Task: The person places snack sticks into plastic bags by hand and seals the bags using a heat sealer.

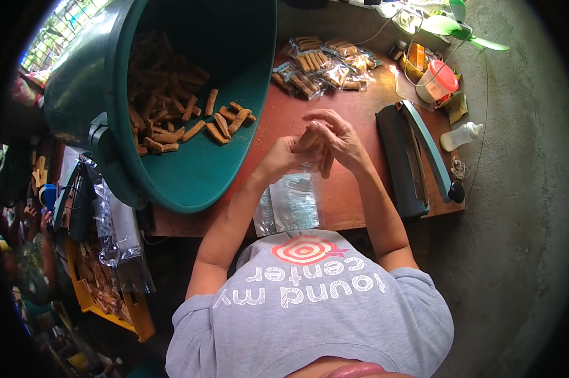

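Note:
Both hands meet above the wooden table, close to its near edge. My left hand (279, 159) is closed around several brown biscuit sticks (306, 140). Against them, my right hand (340, 140) curls its fingers over the same sticks, with its fingertips close to the left hand. Some sticks point down between the two hands, and the fingers partly hide them. Just below the hands lie clear printed plastic bags (295, 203), flat at the table edge. To the left, a large green tub (234, 157) lies tipped toward me with many loose biscuit sticks (171, 116) inside.
Filled packs (312, 63) are piled at the back of the table (353, 208). On the right sit a heat sealer (401, 160) with a raised arm, a red-lidded container (437, 82) and a white bottle (460, 136). A yellow crate (142, 318) of sticks stands lower left.

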Tool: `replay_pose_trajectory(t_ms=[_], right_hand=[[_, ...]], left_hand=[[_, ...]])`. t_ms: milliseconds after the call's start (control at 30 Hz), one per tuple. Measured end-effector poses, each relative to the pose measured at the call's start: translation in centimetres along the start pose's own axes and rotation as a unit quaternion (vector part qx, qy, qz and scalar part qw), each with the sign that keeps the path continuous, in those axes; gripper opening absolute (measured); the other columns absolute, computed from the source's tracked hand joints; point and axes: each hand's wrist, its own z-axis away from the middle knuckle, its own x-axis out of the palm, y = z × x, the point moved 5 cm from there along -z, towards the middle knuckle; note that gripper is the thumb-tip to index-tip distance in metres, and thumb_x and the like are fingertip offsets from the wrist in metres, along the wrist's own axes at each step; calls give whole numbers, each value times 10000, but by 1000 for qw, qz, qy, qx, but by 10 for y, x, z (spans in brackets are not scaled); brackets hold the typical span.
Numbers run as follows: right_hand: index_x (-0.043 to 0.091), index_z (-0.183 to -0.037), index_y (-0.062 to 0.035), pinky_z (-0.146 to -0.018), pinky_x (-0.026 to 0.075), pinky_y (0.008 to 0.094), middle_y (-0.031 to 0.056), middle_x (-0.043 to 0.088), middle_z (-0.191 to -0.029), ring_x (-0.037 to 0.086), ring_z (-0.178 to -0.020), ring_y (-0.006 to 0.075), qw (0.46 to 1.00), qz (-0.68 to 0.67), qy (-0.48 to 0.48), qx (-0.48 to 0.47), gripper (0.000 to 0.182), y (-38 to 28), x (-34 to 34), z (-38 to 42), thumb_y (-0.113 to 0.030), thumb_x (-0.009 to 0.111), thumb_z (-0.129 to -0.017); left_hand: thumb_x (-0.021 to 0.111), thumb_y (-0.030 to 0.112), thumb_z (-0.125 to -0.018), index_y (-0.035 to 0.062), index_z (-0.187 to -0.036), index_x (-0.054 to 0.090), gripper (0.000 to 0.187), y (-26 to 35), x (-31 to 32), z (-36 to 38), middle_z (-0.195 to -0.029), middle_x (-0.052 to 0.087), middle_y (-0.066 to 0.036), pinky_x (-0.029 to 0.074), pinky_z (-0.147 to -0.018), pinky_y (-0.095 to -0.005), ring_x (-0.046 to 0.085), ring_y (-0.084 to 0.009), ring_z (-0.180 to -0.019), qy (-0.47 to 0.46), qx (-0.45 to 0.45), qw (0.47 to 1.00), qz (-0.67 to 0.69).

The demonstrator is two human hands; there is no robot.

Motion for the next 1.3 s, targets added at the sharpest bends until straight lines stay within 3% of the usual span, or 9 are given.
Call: replay_pose_trajectory(t_ms=[67, 333, 400, 467, 800, 1000, 1067, 1100, 1300], right_hand=[[600, -1095, -28, -668, 500, 272, 99, 661, -885, 626, -800, 142, 984, 136, 39, -106, 336, 4, -3, -6, -299, 469, -947], [646, -940, -40, -680, 500, 331, 126, 650, -837, 633, -761, 237, 981, 185, 51, -5, 295, -5, 7, 5, -300, 510, -912], [648, -903, -45, -674, 498, 345, 134, 641, -824, 628, -759, 271, 962, 259, 86, -24, 281, -3, 7, 3, -299, 529, -897], [630, -837, -50, -636, 489, 365, 132, 613, -764, 608, -731, 305, 902, 358, 145, -191, 246, -3, 10, 4, -286, 569, -863], [642, -818, -45, -600, 469, 387, 103, 586, -753, 588, -652, 316, 910, 374, 152, -97, 264, -6, 10, 2, -289, 562, -878], [652, -925, -22, -612, 483, 335, 100, 620, -821, 612, -656, 252, 947, 194, 162, -198, 311, -5, 1, -6, -309, 535, -905], [644, -932, 3, -630, 489, 311, 95, 627, -791, 625, -694, 191, 950, 244, 107, -159, 314, 3, -9, -8, -292, 538, -909], [645, -962, 3, -640, 489, 304, 87, 632, -756, 614, -723, 153, 994, 78, 23, 75, 300, 14, -7, -3, -279, 564, -899], [667, -954, -24, -607, 462, 247, 38, 642, -765, 560, -688, 81, 990, 128, -59, 14, 267, 21, -2, 2, -271, 617, -867]], left_hand=[[655, 141, -840, 14, -884, 597, 147, -9, -7, -3, -805, 613, -16, 471, -646, -227, 586, -87, -740, -27, -17, 999, 27], [511, 337, -927, 23, -949, 574, 321, -12, -2, -2, -801, 626, -52, 456, -552, -225, 585, -111, -655, -155, -20, 979, 131], [451, 427, -933, 23, -1000, 552, 422, -18, -6, -3, -809, 636, -78, 494, -636, -243, 618, -139, -724, -8, -108, 893, 436], [438, 464, -926, 24, -1022, 540, 462, -17, -7, -2, -856, 640, -79, 502, -692, -261, 627, -157, -768, -56, -108, 912, 392], [515, 470, -887, 10, -1238, 422, 585, -25, 8, 12, -1141, 550, -106, 412, -947, -353, 529, -192, -1082, -202, -39, 938, 278], [565, 282, -898, 12, -1166, 485, 389, -29, -2, 8, -1033, 587, -86, 474, -874, -318, 595, -195, -976, -91, -60, 975, 191], [543, 282, -910, 11, -1140, 504, 358, -32, -16, 5, -1008, 595, -87, 488, -852, -311, 606, -194, -950, -41, -68, 976, 202], [515, 302, -922, 8, -1127, 513, 359, -28, -20, 2, -1006, 600, -95, 493, -849, -315, 604, -191, -957, -131, -64, 968, 202], [441, 438, -926, 6, -1144, 512, 489, -34, -11, -1, -1038, 603, -114, 497, -855, -328, 594, -188, -997, -150, -58, 943, 292]])
